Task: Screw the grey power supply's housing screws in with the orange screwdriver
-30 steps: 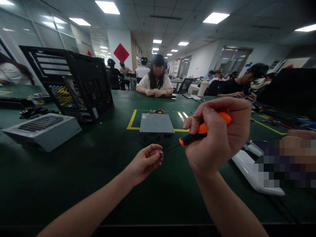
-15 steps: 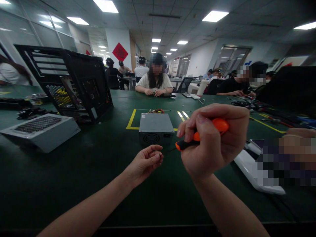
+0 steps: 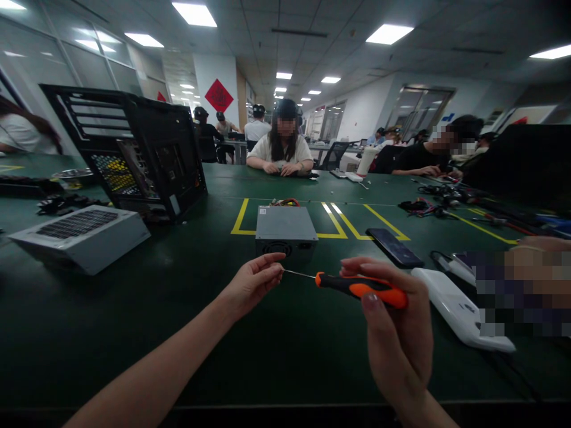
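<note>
An orange and black screwdriver (image 3: 341,282) lies almost level in my right hand (image 3: 404,336), held by its handle between thumb and fingers. Its thin shaft points left. My left hand (image 3: 250,288) pinches at the shaft's tip; whatever small piece may be between thumb and forefinger is hidden. Just beyond the left fingertips a grey power supply unit (image 3: 285,223) sits on the green table (image 3: 285,368), its fan grille and socket facing me. Neither hand appears to grip the unit.
To the left stand a second power supply (image 3: 96,246) and an open black computer case (image 3: 151,157). A phone (image 3: 395,246) and a white device (image 3: 459,309) lie at right, near another person's blurred arm (image 3: 530,279). Cables (image 3: 446,202) lie behind; a person (image 3: 281,145) sits opposite.
My right hand has turned and loosened its wrap, moving lower and bringing the screwdriver nearly level. My left hand has shifted slightly left, still pinched at the tip. The phone is now uncovered.
</note>
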